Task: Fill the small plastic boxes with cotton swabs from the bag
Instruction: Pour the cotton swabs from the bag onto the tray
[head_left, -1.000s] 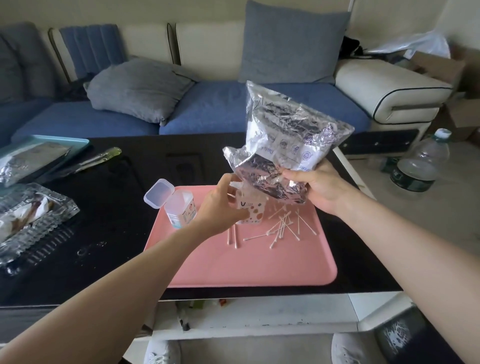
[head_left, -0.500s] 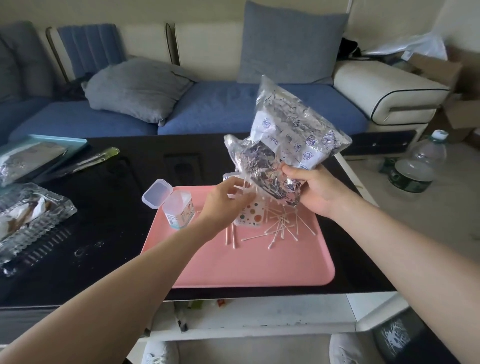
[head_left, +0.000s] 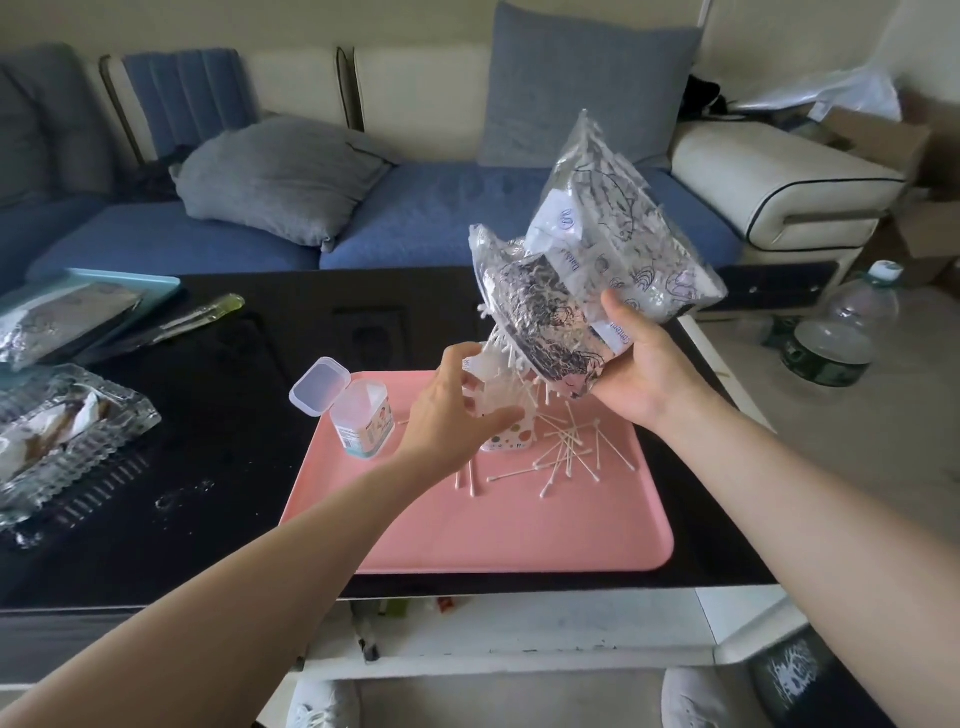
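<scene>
Head view: on the tray, loose swabs lie beside the box the left hand grips, the right hand clutching the tilted bag above it, whose wide mouth may spill swabs past the box.

What's hidden or fuzzy
The left hand covers most of the dotted box. The swabs spilling from the bag are a blur. The bag's words are too small to read. The glass dish is cut off at the left edge.
</scene>
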